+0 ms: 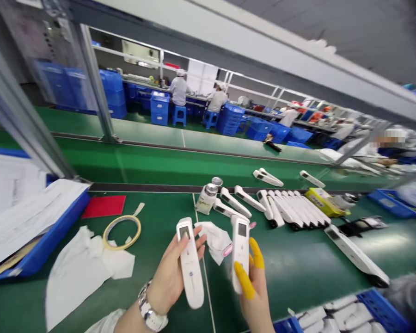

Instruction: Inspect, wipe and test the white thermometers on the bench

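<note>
My left hand (168, 273), with a watch on the wrist, is closed around a white handheld device (192, 273) with a small dark screen. Its thumb lies on the screen. Yellow finger cots cover the thumb and a finger of my right hand (254, 284), which grips a second white handheld device (241, 247), screen facing up. Both devices are held apart above the green bench. Just behind them lies a crumpled white cloth (215, 238) with a pink-edged piece beside it. A glass bottle with a metal cap (207, 199) stands farther back.
A row of similar devices (291, 208) lies right of centre, near a yellow packet (324, 202). A blue bin of devices (384, 310) sits front right. At left are a tape roll (107, 233), white cloth (76, 282), red card (104, 206) and blue paper tray (60, 226). Metal posts border the bench.
</note>
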Demonstrator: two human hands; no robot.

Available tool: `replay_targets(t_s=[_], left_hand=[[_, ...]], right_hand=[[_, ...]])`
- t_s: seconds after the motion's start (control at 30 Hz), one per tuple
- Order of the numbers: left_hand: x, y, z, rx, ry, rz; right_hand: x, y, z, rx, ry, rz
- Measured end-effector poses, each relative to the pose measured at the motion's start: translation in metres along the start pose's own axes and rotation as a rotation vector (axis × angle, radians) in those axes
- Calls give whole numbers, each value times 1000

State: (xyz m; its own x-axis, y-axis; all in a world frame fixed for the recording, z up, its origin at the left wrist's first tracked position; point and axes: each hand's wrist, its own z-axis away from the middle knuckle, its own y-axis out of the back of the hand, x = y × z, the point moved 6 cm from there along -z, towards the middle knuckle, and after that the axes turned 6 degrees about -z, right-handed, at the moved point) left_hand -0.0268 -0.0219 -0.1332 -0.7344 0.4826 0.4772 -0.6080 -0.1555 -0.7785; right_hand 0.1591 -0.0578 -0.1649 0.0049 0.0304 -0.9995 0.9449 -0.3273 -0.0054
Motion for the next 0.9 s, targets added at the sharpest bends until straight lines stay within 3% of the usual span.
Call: replay_targets(t_s=[0.1,0.2,0.4,0.63,0.9], left_hand=[[5,2,-2,-51,22,83],[6,0,1,-123,49,105],[4,-8,9,-201,96,70],[6,-2,9,-57,116,42],[5,1,8,-40,98,12]], right_hand=[[-12,-48,26,-233,-39,-98],[-23,-68,34,-298,-28,-59],[-32,-76,34,-358,-41,33],[-42,-77,32,-462,23,92],[-40,-74,32,-481,-19,152]])
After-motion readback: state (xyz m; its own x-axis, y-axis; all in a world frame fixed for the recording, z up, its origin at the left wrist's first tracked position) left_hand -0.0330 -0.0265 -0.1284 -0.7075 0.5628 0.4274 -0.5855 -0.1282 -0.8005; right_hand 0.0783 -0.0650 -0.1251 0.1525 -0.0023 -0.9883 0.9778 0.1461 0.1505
